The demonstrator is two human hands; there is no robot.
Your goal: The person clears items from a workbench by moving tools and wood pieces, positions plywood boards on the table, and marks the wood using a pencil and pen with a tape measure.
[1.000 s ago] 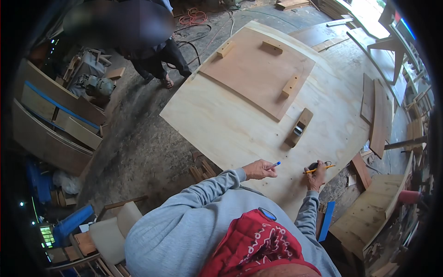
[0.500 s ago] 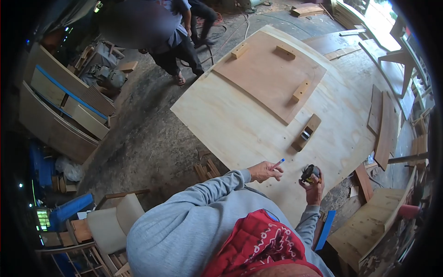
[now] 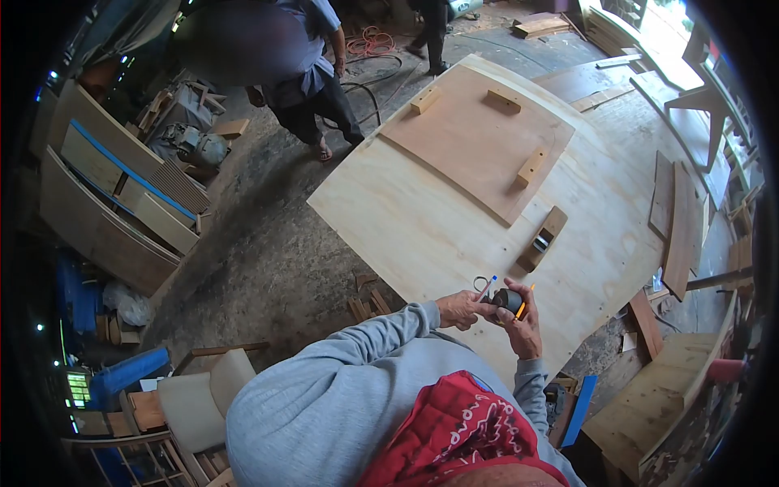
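Note:
My left hand [image 3: 461,310] is closed around a pen [image 3: 488,286] with a blue end, which points up and away from me. Its fingers meet the near side of a black and yellow tape measure [image 3: 509,300], and a dark loop sticks out beside it. Wrapped round the tape measure's other side is my right hand [image 3: 526,334]. Both hands are above the near edge of a pale plywood sheet [image 3: 389,219]. A wooden hand plane [image 3: 541,239] lies on the sheet just beyond them.
A thinner brown board [image 3: 471,138] with three wooden blocks lies farther back on the plywood. Two people stand beyond the left and far edges, one near a hose [image 3: 369,42]. Panels [image 3: 105,203] lean at left, a chair [image 3: 195,398] sits near me, and planks [image 3: 677,227] lie right.
My right hand has brought the tape measure left to my left hand, so they now meet. The nearer person has shifted slightly; the farther one has moved right.

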